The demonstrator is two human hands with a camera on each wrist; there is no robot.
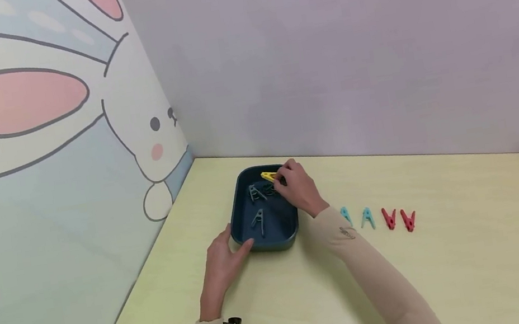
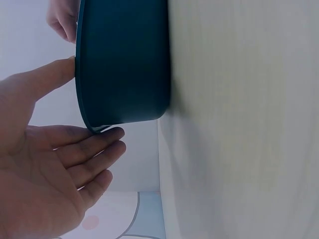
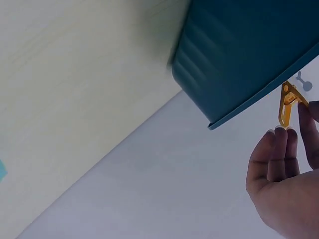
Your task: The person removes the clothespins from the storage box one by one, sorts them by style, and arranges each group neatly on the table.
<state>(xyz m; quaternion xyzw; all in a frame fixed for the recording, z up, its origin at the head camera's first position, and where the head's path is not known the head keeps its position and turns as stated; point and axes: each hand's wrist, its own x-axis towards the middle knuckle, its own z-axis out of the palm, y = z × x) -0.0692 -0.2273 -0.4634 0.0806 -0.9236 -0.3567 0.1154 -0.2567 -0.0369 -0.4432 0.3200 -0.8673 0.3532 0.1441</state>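
A dark blue rectangular bin (image 1: 273, 246) stands on the table with several grey clothespins (image 1: 259, 220) inside. My right hand (image 1: 298, 185) pinches a yellow clothespin (image 1: 269, 176) above the bin's far right part. In the right wrist view, thumb and index finger grip one leg of this yellow clothespin (image 3: 286, 105), close to the bin's rim. At the bin's near left corner, my left hand (image 1: 222, 261) rests with thumb and fingers spread around the outside. The left wrist view shows its fairly straight fingers (image 2: 87, 149) touching the rim.
To the right of the bin, two light blue clothespins (image 1: 367, 218) and two red clothespins (image 1: 408, 220) lie in a row on the pale yellow table (image 1: 481, 240). A plain wall (image 1: 335, 59) rises behind, and a rabbit-painted wall (image 1: 69, 215) bounds the left.
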